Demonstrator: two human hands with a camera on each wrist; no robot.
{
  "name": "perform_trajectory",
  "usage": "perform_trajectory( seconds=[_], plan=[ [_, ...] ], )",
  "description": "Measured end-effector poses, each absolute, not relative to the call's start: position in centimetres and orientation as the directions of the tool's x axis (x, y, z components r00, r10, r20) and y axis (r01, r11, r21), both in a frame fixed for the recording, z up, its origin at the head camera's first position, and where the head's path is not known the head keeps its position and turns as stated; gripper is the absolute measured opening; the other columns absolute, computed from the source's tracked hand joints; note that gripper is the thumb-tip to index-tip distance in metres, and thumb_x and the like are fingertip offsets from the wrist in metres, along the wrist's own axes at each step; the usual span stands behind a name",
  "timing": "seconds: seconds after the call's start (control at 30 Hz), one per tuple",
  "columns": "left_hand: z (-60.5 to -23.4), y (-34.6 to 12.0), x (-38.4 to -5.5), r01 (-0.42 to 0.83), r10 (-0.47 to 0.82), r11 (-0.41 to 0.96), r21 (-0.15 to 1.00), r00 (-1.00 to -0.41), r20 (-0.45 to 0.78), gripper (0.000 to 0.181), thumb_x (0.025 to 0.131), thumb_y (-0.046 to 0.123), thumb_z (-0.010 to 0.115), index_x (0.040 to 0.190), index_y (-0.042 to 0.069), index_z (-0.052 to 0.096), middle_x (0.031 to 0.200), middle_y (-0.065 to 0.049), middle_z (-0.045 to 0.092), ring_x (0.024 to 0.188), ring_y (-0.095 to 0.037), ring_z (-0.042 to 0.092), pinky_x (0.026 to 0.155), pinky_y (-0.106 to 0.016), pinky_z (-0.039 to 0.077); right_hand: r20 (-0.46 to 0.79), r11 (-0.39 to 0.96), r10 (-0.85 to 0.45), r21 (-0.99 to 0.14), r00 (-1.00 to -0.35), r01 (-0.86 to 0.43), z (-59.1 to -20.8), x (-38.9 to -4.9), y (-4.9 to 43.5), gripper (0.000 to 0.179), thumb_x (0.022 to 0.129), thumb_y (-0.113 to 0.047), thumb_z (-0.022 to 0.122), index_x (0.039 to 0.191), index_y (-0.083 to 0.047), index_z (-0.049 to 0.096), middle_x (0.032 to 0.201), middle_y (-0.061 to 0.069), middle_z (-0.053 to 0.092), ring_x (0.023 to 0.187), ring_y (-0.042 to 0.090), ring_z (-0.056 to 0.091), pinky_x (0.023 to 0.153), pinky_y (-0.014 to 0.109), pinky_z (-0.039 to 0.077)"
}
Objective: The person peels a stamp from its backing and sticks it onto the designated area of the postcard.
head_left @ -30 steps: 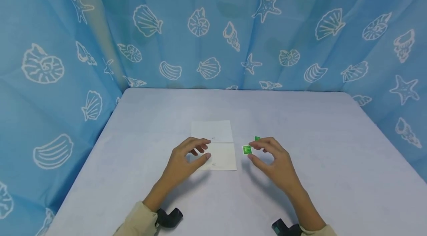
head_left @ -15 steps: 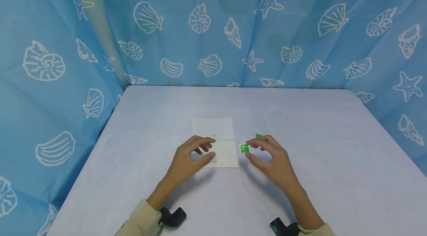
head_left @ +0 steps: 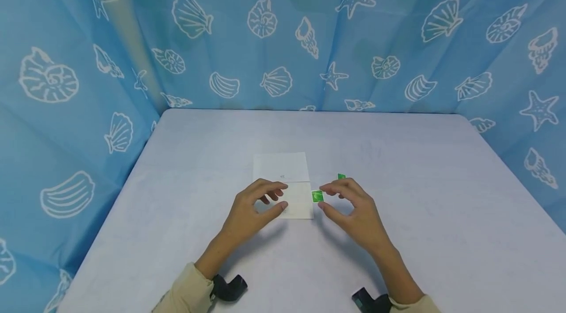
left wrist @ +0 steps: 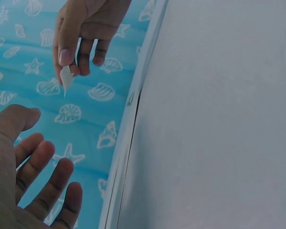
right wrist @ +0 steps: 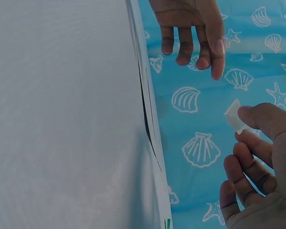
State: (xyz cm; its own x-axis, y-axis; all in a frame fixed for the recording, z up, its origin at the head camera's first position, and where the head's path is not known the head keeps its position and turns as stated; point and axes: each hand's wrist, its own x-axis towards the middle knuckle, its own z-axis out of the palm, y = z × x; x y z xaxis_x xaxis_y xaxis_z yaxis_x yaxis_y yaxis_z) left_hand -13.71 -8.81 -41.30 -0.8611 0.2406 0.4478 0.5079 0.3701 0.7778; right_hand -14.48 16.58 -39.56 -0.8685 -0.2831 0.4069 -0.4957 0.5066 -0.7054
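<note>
My right hand (head_left: 353, 210) pinches a small square green stamp (head_left: 317, 196) between thumb and index finger. Its green printed face with a white border shows in the head view, while the pale back of the stamp (right wrist: 235, 117) shows in the right wrist view. The stamp hangs just beside the right edge of a white folded card (head_left: 297, 201), which lies spread out with a crease across its middle. Over the card's left side hovers my left hand (head_left: 254, 210), thumb and fingers apart, nothing between them. It hides part of the card's near half.
A second green stamp (head_left: 341, 176) lies on the white table (head_left: 398, 156), partly hidden behind the right hand. Blue curtains (head_left: 283, 33) with shell prints hang at the back and both sides. Black wrist cameras (head_left: 230, 288) sit at both cuffs.
My right hand has carried the stamp slightly left, up to the card's right edge. The left hand has shifted a little to the right. The camera view has tilted slightly down.
</note>
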Motion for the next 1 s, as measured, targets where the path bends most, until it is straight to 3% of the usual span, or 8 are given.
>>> perform_trajectory(
  seconds=[0.3,0.57,0.83,1.0],
  plan=[
    [-41.3,-8.7,-13.8,0.538,0.247,0.355,0.765,-0.843,0.478,0.035,0.083,0.032,0.069,0.116,0.021,0.062,0.101,0.008,0.060,0.088,-0.011,0.059,0.071,-0.032,0.051,0.400,0.499,-0.301,-0.708,-0.866,-0.500,-39.6,-14.3,16.0,0.035,0.078,-0.031,0.074,0.110,-0.025,0.064,0.105,-0.015,0.054,0.100,0.005,0.051,0.084,0.031,0.045],
    [-41.2,-8.7,-13.7,0.537,0.262,0.356,0.765,-0.843,0.470,0.034,0.083,0.033,0.067,0.116,0.024,0.061,0.102,0.007,0.060,0.088,-0.010,0.058,0.072,-0.030,0.050,0.418,0.470,-0.318,-0.710,-0.851,-0.524,-39.8,-14.2,15.7,0.036,0.078,-0.027,0.074,0.111,-0.021,0.065,0.105,-0.014,0.054,0.100,0.006,0.052,0.083,0.037,0.046],
    [-41.2,-8.6,-13.6,0.549,0.269,0.360,0.754,-0.835,0.480,0.035,0.082,0.031,0.069,0.115,0.030,0.060,0.101,0.006,0.061,0.087,-0.011,0.058,0.071,-0.029,0.050,0.420,0.463,-0.319,-0.713,-0.850,-0.526,-39.8,-14.1,15.5,0.035,0.078,-0.028,0.074,0.112,-0.026,0.064,0.106,-0.013,0.054,0.100,0.006,0.052,0.083,0.038,0.046],
    [-41.1,-8.6,-13.6,0.554,0.273,0.359,0.751,-0.832,0.483,0.034,0.082,0.030,0.069,0.115,0.025,0.061,0.102,0.011,0.059,0.087,-0.010,0.058,0.071,-0.028,0.050,0.418,0.460,-0.329,-0.712,-0.847,-0.531,-39.8,-14.0,15.3,0.035,0.078,-0.028,0.074,0.111,-0.024,0.064,0.106,-0.014,0.054,0.100,0.006,0.052,0.083,0.038,0.046]
  ],
)
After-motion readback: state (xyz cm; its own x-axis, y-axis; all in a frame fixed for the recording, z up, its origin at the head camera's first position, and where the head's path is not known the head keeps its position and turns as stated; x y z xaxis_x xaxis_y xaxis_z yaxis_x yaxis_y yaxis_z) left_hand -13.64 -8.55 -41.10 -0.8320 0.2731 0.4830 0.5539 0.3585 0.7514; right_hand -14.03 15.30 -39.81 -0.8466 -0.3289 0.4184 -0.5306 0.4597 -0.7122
